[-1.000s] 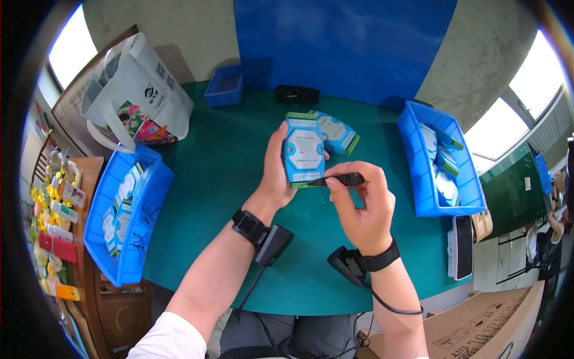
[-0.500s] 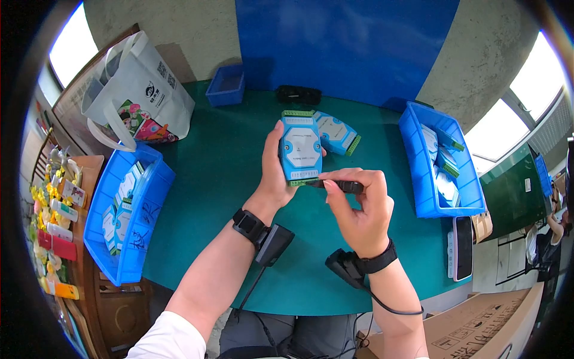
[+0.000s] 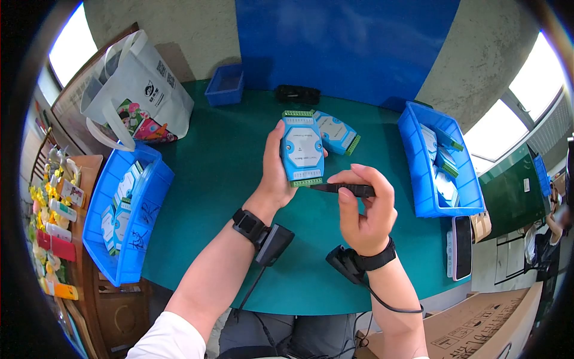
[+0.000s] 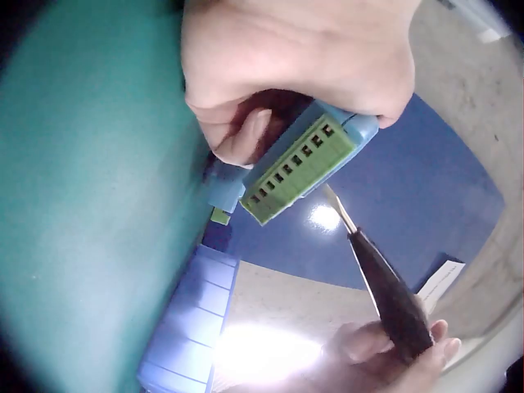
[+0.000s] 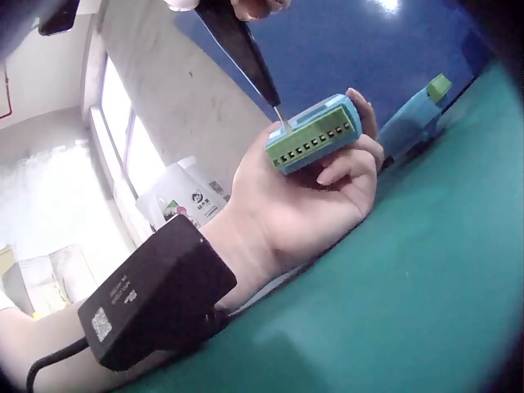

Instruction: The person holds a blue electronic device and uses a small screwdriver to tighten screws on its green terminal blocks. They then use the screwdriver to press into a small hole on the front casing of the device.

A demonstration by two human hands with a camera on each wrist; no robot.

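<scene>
Surface: teal bench (image 3: 227,179) in front of a dark blue wall panel (image 3: 341,48), with grey plaster on either side.
Change since half a second ago: the right hand (image 3: 365,215) and its slim black-handled screwdriver (image 3: 350,189) sit slightly further right and lower. The module is almost unmoved.
Item held: light-blue plastic module (image 3: 302,148), rectangular, with a white label face and a green terminal strip at each short end.
Location: above the bench's middle, lifted clear of it.
Long axis: runs away from the person, tipped a little left at the far end. The label faces up, and the near green terminal strip (image 4: 299,170) faces the right hand.
Left hand (image 3: 275,173): grips the module from its left side, thumb along the left edge and fingers wrapped behind. The wrist is bent up from the bench.
Right hand, pose: pinches the screwdriver handle between thumb and curled fingers, palm turned left.
Screwdriver axis: nearly level, tip pointing left at the near strip's right end. Whether the tip touches cannot be told for sure.
Beside: a second blue module (image 3: 338,133) lies flat just behind the held one.
Bins: a blue plastic bin (image 3: 418,179) with modules stands at right, and another blue bin (image 3: 146,203) at left.
Other: a white printed tote bag (image 3: 140,90) at far left, a small blue tray (image 3: 225,87) at the back, and a white phone (image 3: 463,246) at the right edge.
</scene>
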